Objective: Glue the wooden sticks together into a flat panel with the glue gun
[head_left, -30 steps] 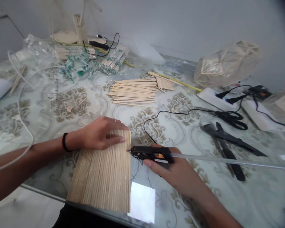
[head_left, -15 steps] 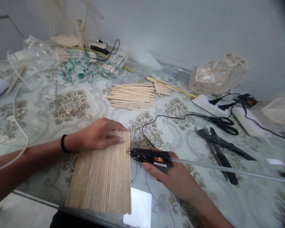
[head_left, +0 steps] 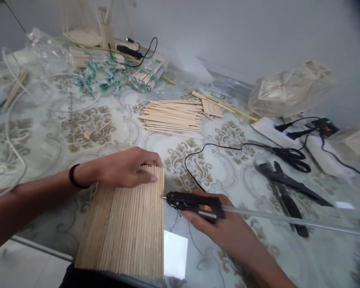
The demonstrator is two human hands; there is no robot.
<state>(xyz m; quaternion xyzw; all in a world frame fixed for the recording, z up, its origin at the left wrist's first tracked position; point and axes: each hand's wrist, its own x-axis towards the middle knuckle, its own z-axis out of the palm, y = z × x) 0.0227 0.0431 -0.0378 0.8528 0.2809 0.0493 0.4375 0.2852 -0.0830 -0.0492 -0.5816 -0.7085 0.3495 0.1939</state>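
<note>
A flat panel of glued wooden sticks [head_left: 124,228] lies at the table's near edge. My left hand [head_left: 124,168], with a black band at the wrist, rests fingers-flat on the panel's far end and presses it down. My right hand [head_left: 222,228] grips a black hot glue gun [head_left: 195,202] lying sideways. Its metal nozzle touches the panel's right edge. A clear glue stick [head_left: 288,220] sticks out of the gun's back toward the right.
A pile of loose wooden sticks [head_left: 174,116] lies mid-table. Black scissors [head_left: 288,154] and black cutters [head_left: 288,192] lie at the right, beside a white power strip [head_left: 268,129] with cords. Stick-frame models [head_left: 288,88] wrapped in plastic stand at the back right. Bagged stick bundles [head_left: 147,76] lie at the back.
The glue gun's nozzle has slid a little toward me along the panel's right edge. My left hand stays on the panel. The camera view shifted slightly.
</note>
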